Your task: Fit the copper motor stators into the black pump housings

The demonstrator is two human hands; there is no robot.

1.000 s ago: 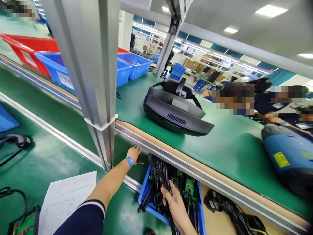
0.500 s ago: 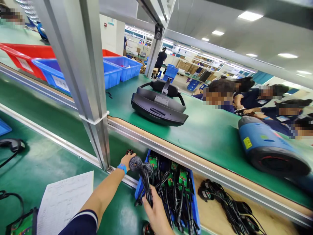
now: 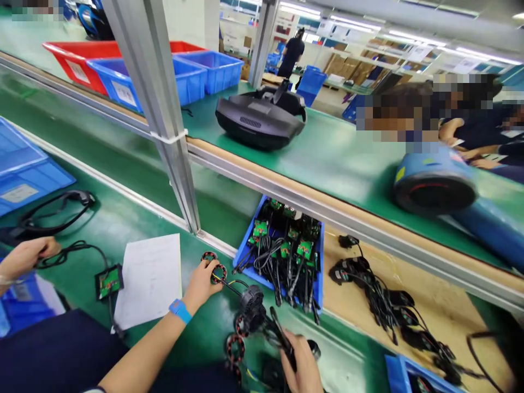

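My left hand (image 3: 201, 285), with a blue watch strap on its wrist, has its fingers closed on a ring-shaped motor coil (image 3: 219, 274) with thin wires. A second coil ring (image 3: 208, 255) sits just behind it. Lower right, my right hand (image 3: 303, 360) grips a bundle of black cables (image 3: 282, 333); a round black housing (image 3: 251, 303) is at its far end, blurred. Below the housing, red-and-black coil rings (image 3: 235, 348) lie on the green table. Beyond my right hand, a blue bin (image 3: 245, 240) holds green circuit boards with black cables.
At left, another person's hand (image 3: 30, 257) holds a cable by a circuit board (image 3: 108, 281) and a paper sheet (image 3: 153, 275). A metal post (image 3: 164, 103) rises before me. The upper shelf carries a black headset (image 3: 262, 117) and a blue cylinder (image 3: 436, 180). Cabled parts (image 3: 380, 300) lie right.
The view has turned lower and leftward. My right hand has moved down and right with the black cables, away from my left hand. Another person's hand has come into view at left.
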